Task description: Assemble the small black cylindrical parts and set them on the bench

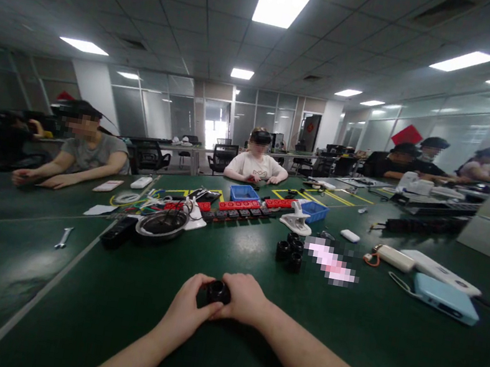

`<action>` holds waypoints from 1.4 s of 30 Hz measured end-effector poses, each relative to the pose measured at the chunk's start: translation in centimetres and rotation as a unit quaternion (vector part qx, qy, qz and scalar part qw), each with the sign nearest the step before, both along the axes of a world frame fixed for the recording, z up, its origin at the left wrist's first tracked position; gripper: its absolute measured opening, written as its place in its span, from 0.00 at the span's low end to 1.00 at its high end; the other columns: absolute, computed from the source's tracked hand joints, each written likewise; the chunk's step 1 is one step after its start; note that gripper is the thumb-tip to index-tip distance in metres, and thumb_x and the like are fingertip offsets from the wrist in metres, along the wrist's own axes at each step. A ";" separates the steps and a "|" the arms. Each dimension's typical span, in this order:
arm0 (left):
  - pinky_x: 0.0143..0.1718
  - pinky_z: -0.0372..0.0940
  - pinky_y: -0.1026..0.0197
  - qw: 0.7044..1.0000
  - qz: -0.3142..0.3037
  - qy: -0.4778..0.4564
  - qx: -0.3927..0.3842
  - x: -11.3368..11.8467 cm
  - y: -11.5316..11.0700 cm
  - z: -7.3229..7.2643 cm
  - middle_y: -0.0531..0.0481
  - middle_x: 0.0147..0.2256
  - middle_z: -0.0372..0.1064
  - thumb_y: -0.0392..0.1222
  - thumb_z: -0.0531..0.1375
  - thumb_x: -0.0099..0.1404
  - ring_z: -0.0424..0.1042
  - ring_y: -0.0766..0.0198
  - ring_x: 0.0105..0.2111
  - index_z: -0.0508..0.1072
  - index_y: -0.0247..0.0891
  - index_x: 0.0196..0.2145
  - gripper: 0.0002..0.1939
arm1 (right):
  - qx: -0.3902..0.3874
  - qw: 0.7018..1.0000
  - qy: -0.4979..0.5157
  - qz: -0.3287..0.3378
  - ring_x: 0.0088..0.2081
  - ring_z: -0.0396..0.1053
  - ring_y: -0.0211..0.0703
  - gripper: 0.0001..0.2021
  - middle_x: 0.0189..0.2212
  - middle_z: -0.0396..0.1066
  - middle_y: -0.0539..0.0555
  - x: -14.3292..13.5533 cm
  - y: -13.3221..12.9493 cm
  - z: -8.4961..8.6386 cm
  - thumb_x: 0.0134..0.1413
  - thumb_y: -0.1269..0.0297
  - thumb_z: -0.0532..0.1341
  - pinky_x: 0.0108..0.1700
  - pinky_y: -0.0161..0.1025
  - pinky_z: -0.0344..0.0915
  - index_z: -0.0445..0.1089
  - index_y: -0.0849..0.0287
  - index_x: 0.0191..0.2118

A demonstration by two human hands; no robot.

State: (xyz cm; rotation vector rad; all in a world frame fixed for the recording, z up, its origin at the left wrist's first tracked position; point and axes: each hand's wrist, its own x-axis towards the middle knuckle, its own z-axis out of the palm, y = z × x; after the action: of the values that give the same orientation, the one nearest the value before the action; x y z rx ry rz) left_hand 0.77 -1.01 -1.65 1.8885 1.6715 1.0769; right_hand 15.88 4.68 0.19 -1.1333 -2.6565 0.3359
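Both my hands hold one small black round part (218,292) with a hole in its top, low over the green table (132,309). My left hand (191,305) wraps its left side with fingers and thumb. On the other side, my right hand (243,299) is closed round it, its fingertips partly hidden. Beyond my right hand stands a cluster of several similar black parts (295,259), next to a blurred pink and white item (330,261).
A wrench (64,237) lies at left. Farther back are a round black dish (162,224), a black box (119,233), red strips (239,203) and blue trays (244,193). At right lie a light blue case (446,299) and a power bank (395,258). Other people sit around the tables.
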 end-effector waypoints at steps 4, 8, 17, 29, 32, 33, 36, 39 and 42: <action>0.44 0.60 0.53 1.000 0.008 0.010 0.011 -0.3 0.0 -0.4 0.45 0.41 0.65 0.42 0.61 0.48 0.64 0.54 0.43 0.64 0.37 0.43 0.23 | -0.050 0.997 0.033 0.046 0.36 0.65 0.49 0.34 0.35 0.67 0.56 0.7 -0.1 0.7 0.29 0.39 0.61 0.35 0.40 0.59 0.64 0.60 0.41; 0.43 0.60 0.52 0.999 0.003 0.043 -0.001 -0.6 0.0 -0.5 0.45 0.40 0.65 0.45 0.62 0.47 0.64 0.52 0.43 0.65 0.38 0.43 0.24 | -0.049 0.988 0.145 0.031 0.37 0.64 0.45 0.29 0.37 0.66 0.54 1.3 -0.1 1.2 0.43 0.45 0.57 0.37 0.39 0.59 0.59 0.58 0.49; 0.39 0.61 0.54 0.997 -0.005 0.071 0.001 0.0 -0.2 0.2 0.47 0.35 0.67 0.45 0.60 0.48 0.67 0.54 0.38 0.68 0.38 0.37 0.17 | -0.027 0.989 0.144 0.039 0.44 0.62 0.50 0.29 0.42 0.65 0.59 -0.1 -1.1 0.5 0.42 0.47 0.59 0.45 0.43 0.57 0.61 0.61 0.48; 0.47 0.59 0.53 0.999 -0.029 0.010 0.007 -0.6 -0.3 0.5 0.47 0.42 0.67 0.41 0.59 0.53 0.65 0.55 0.45 0.68 0.41 0.42 0.17 | -0.261 0.954 0.083 0.125 0.31 0.62 0.36 0.18 0.30 0.64 0.48 1.9 2.1 0.0 0.38 0.61 0.65 0.30 0.31 0.58 0.64 0.61 0.38; 0.48 0.58 0.53 0.999 -0.035 0.000 0.009 -0.6 -0.3 0.4 0.47 0.42 0.67 0.40 0.59 0.53 0.65 0.56 0.45 0.68 0.40 0.43 0.17 | -0.162 0.984 0.054 0.044 0.29 0.63 0.39 0.20 0.29 0.65 0.49 1.1 1.1 -0.1 0.34 0.56 0.66 0.27 0.32 0.57 0.63 0.60 0.35; 0.47 0.59 0.53 0.999 -0.031 -0.001 0.009 -0.6 -0.3 0.4 0.47 0.42 0.67 0.39 0.59 0.53 0.65 0.56 0.45 0.68 0.40 0.43 0.17 | -0.120 0.992 0.038 0.017 0.29 0.63 0.40 0.22 0.28 0.66 0.50 0.8 0.7 -0.1 0.33 0.53 0.65 0.28 0.34 0.57 0.64 0.60 0.34; 0.47 0.59 0.53 1.000 -0.020 0.004 0.006 -0.6 -0.2 0.3 0.46 0.42 0.67 0.40 0.59 0.52 0.65 0.55 0.44 0.68 0.39 0.43 0.18 | -0.026 0.999 -0.007 -0.017 0.31 0.65 0.46 0.25 0.29 0.67 0.54 0.4 0.0 0.1 0.32 0.44 0.63 0.32 0.39 0.58 0.65 0.60 0.33; 0.48 0.59 0.53 1.000 -0.023 0.007 0.009 -0.7 -0.1 0.2 0.46 0.43 0.67 0.39 0.59 0.53 0.65 0.56 0.45 0.68 0.39 0.44 0.18 | -0.012 1.000 -0.002 0.016 0.37 0.64 0.50 0.32 0.35 0.66 0.56 0.6 0.1 0.2 0.28 0.44 0.64 0.37 0.43 0.59 0.64 0.60 0.40; 0.50 0.57 0.52 1.000 -0.024 0.007 0.006 -0.8 0.0 0.2 0.46 0.45 0.66 0.40 0.58 0.53 0.63 0.56 0.47 0.68 0.40 0.45 0.19 | -0.057 0.996 0.019 0.069 0.39 0.63 0.49 0.33 0.38 0.65 0.55 1.2 0.8 0.2 0.30 0.50 0.66 0.39 0.42 0.59 0.62 0.57 0.47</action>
State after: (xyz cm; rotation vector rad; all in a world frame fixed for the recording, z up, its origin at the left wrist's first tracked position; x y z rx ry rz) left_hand -0.03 -1.06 -1.42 1.9388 1.6220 1.0597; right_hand 17.12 5.46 0.44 -0.9655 -2.7197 0.5354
